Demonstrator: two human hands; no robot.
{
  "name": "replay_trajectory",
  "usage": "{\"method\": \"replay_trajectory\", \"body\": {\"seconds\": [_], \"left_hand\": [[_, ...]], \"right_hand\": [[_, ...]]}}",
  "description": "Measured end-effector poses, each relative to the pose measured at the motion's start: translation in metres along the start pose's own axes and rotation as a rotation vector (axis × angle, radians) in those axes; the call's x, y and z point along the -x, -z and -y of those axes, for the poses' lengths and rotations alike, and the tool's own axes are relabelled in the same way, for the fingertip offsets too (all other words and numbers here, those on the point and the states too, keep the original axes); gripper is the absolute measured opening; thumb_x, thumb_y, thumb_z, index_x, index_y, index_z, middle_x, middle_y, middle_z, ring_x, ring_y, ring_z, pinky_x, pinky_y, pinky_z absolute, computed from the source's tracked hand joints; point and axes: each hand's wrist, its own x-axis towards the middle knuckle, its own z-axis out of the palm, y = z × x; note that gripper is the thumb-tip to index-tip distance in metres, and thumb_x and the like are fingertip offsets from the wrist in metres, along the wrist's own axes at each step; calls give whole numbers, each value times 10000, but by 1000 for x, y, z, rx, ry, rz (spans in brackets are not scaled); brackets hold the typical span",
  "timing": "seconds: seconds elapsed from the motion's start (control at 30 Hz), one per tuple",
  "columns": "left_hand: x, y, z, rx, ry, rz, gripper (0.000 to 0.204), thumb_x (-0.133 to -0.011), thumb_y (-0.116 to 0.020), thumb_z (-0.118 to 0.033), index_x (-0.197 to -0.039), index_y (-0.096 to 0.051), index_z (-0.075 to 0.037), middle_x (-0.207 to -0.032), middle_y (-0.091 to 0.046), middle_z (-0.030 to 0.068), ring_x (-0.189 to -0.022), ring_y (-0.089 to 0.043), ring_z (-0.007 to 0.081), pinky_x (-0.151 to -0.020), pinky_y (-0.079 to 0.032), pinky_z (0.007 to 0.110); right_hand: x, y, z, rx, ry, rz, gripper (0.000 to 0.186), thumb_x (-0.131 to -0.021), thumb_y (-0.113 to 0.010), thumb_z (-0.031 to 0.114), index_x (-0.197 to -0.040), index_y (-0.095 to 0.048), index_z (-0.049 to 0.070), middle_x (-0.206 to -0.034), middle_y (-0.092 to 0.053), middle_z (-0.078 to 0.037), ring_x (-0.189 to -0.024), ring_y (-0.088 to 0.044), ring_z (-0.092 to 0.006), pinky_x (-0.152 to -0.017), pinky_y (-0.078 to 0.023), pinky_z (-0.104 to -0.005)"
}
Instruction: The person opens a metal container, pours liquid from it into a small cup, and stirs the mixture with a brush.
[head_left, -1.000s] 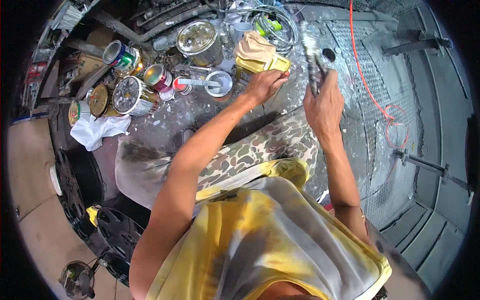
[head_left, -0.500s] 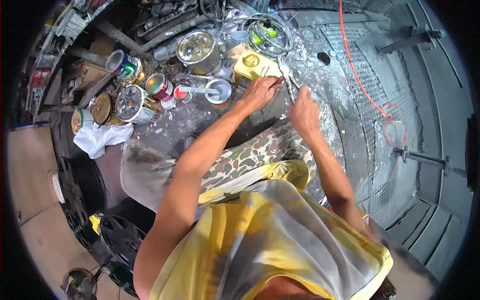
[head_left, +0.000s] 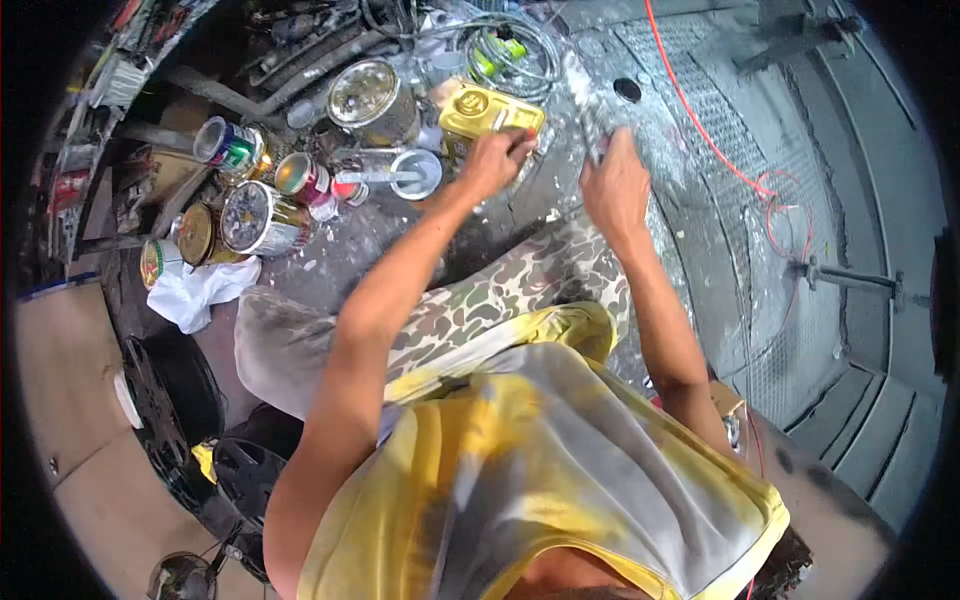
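My right hand (head_left: pixel 617 190) is closed around a slim, dark metallic tool (head_left: pixel 591 142). The tool points away from me over the paint-spattered floor; its kind does not show clearly. At the near edge of a yellow rectangular tin (head_left: pixel 519 110), my left hand (head_left: pixel 493 165) has its fingers drawn together. Whatever those fingers pinch is too small to make out. The tin has a round cap on its top. Just left of my left hand stands a small grey-white cup (head_left: pixel 423 168) with a flat pale stick (head_left: pixel 375 177) lying across its rim.
Paint-smeared cans, including a large lidded can (head_left: pixel 366 95) and a white-rimmed can (head_left: pixel 258 222), crowd the left side. A coiled grey hose (head_left: pixel 540 60) lies behind the tin. An orange-red hose (head_left: pixel 700 125) runs down the right. White plastic (head_left: pixel 200 290) lies near the cans.
My left hand has moved left, away from the tool and to the tin's near edge. My right hand still grips the tool, now farther from the left hand. The view has shifted slightly.
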Motion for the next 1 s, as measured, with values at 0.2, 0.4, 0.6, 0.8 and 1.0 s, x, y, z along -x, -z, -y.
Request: {"method": "replay_trajectory", "body": {"seconds": [0.2,0.4,0.6,0.8,1.0], "left_hand": [[-20,14,-9,-1,40,-106,359,-959,-731,-310,-1093,-740,23,-932,-773,104,-809,-676,142,-748,-527,316],[-51,30,-2,456,295,-133,267,-949,-751,-237,-1071,-766,0,-905,-757,20,-766,-672,58,-717,-534,238],[-53,30,7,286,299,-24,310,-941,-769,-235,-1086,-744,37,-950,-764,65,-832,-718,98,-741,-565,233],[-35,17,-1,47,210,-82,307,-886,-797,-275,-1018,-771,0,-849,-766,143,-727,-707,175,-694,-536,338],[-34,24,-26,-9,182,-43,276,-886,-796,-230,-1005,-764,16,-835,-758,150,-723,-704,182,-698,-540,351]], "right_hand": [[-16,11,-21,-182,-278,-22,365,-875,-689,175,-1094,-499,-48,-927,-661,-307,-896,-648,-512,-795,-493,-549],[11,-69,-151,-92,-511,333,429,-863,-680,315,-1065,-600,-55,-997,-690,-313,-1000,-668,-488,-880,-498,-544],[35,-126,-258,71,-571,462,545,-798,-725,378,-1140,-637,-38,-1084,-712,-296,-1069,-675,-468,-944,-523,-505],[90,-171,-310,-27,-484,615,512,-830,-728,401,-1114,-657,-20,-1068,-722,-277,-1051,-684,-465,-919,-535,-503],[169,-208,-341,-103,-289,455,502,-863,-715,343,-1213,-618,-4,-1066,-714,-279,-1082,-671,-451,-919,-530,-503]]}}
